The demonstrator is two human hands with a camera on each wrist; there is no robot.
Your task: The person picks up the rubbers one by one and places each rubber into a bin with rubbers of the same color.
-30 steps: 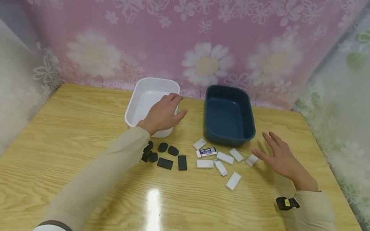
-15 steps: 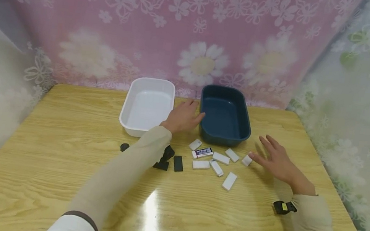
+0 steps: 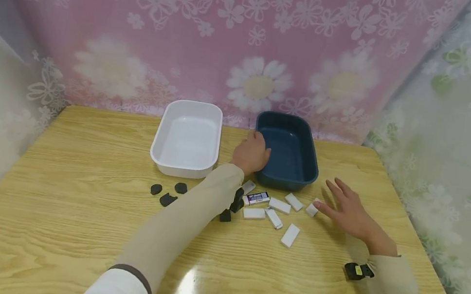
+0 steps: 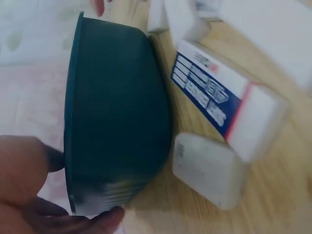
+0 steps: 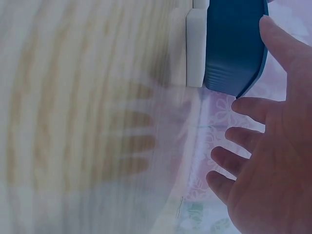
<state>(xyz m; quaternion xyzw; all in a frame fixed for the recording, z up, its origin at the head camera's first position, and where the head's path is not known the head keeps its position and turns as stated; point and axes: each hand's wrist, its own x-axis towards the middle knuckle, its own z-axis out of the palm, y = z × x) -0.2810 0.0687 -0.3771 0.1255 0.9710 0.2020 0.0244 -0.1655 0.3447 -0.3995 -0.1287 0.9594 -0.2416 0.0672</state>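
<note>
My left hand grips the left rim of a dark blue basin. In the left wrist view its thumb and curled fingers lie on either side of that rim. My right hand hovers to the basin's right with fingers spread, holding nothing. Its thumb is nearest a small white block; contact cannot be told. In front of the basin lie an eraser in a printed sleeve, a small rounded white piece and several white blocks.
A white basin stands left of the blue one. Several small black pieces lie before it, some hidden by my left forearm. A floral cloth hangs behind the wooden table.
My left hand has moved right, from over the white basin to the blue basin's left rim, and its fingers have curled there. The right hand stays almost in place. Both basins remain put.
</note>
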